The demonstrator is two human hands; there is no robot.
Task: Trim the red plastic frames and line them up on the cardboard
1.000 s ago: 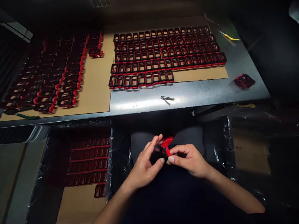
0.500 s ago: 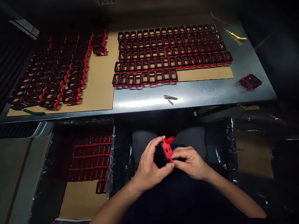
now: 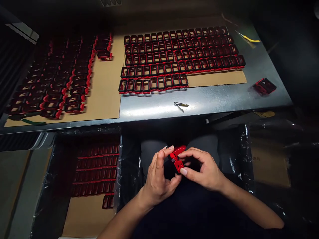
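Note:
Over my lap I hold a red-and-black plastic frame part [image 3: 178,162], tilted, with small square holes in its red side. My left hand [image 3: 158,177] supports its left edge, fingertips at the top and thumb near the bottom. From the right, the thumb and fingers of my right hand [image 3: 201,167] pinch the red side. The part's far side and some of my fingers are hidden. On the metal table [image 3: 149,108] ahead lie small nail clippers [image 3: 181,105]. A similar red-and-black frame [image 3: 265,87] rests alone toward the table's right end.
Rows of like frames [image 3: 154,69] stand on cardboard on the table, with more [image 3: 74,89] at the left. Green-handled pliers [image 3: 33,122] and a yellow-handled tool [image 3: 250,39] lie near the edges. A plastic-lined box at lower left holds frames on cardboard [image 3: 82,215].
The part has turned in my hands, showing a different part of its red side. My left fingers have loosened and straightened somewhat, and my right fingers have moved higher on it.

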